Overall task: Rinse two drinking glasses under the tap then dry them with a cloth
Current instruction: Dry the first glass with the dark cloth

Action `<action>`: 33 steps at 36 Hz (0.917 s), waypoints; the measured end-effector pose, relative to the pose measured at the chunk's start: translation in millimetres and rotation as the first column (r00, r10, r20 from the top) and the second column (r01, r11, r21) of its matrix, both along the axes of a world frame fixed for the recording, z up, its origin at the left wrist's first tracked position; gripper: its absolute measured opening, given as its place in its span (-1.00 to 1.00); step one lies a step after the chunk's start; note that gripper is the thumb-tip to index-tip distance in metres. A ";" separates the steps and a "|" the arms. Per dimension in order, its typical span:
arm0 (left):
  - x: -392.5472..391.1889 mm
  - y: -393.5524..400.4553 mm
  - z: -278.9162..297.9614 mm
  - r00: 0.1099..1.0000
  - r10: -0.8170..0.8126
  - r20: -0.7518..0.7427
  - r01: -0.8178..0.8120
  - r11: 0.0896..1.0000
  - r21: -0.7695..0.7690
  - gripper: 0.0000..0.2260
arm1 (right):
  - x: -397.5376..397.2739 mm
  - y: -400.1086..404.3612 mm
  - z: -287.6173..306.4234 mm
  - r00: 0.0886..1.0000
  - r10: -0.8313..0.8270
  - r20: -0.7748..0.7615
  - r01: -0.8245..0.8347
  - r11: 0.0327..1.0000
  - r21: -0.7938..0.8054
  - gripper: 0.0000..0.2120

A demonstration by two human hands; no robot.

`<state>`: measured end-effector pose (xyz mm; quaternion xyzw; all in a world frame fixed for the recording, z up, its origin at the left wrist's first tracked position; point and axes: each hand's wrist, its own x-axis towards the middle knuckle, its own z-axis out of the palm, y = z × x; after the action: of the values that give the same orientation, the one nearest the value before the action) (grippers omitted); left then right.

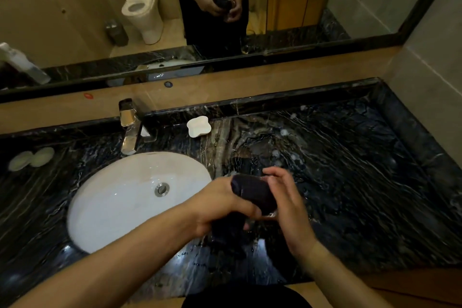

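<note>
Drying step, right of centre in the frame: the left hand [220,204] is gripping a dark cloth [253,194] wrapped over a glass [271,214] (only its rim is showing), while the right hand [287,197] is curling round its far side; next, turning the glass inside the cloth seems called for.

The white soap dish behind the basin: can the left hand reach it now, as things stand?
Probably not at once: the left hand grips the dark cloth. The counter toward the soap dish looks free, so after letting go, likely yes.

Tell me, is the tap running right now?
Off, it seems: no stream falls from the tap into the white basin.
</note>
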<state>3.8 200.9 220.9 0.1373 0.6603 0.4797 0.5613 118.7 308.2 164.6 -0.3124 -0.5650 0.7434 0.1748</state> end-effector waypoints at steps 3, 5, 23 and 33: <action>8.1 2.6 10.2 0.996 0.020 0.088 -0.016 0.999 -0.043 -0.72 | -2.7 -1.6 -5.3 0.997 -0.061 -0.055 0.073 0.970 0.231 -0.80; 13.3 3.0 8.9 0.999 -0.013 -0.033 0.011 0.999 -0.037 -0.72 | -5.1 -0.2 -5.0 0.994 -0.108 -0.026 0.111 0.970 0.218 -0.81; 15.2 4.9 -6.5 0.978 0.145 0.151 -0.144 0.989 -0.016 -0.70 | 4.8 7.8 -9.4 0.999 0.042 -0.026 -0.039 0.994 0.098 -0.80; 24.4 -10.3 -23.2 -0.199 -0.369 -0.908 0.609 0.680 -0.409 -0.50 | 1.3 27.6 11.1 0.800 0.424 0.425 -0.277 0.889 -0.365 -0.82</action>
<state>28.2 190.6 197.8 0.7148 0.6925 0.0489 0.0847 119.9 335.8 175.7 -0.4023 -0.5262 0.7309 -0.1643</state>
